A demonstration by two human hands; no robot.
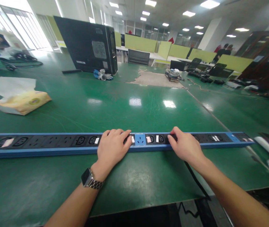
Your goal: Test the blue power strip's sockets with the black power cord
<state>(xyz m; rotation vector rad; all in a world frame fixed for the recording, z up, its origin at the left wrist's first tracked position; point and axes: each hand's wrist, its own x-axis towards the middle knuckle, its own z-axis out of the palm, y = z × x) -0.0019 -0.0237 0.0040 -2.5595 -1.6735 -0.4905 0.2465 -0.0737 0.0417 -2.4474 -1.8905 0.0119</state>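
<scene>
Bright ceiling lights (pixel 209 3) glare off the glossy counter (pixel 134 101); windows (pixel 18 25) blow out; edges bend and blur.

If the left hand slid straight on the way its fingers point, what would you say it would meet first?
The left hand lies on the power strip, fingers angled right along it. Probably it would first meet the light-blue socket module; past that, the right hand.

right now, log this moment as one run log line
left hand flat on power strip | right hand on strip, fingers over a socket | strip lies across green table | tissue pack far left
</scene>
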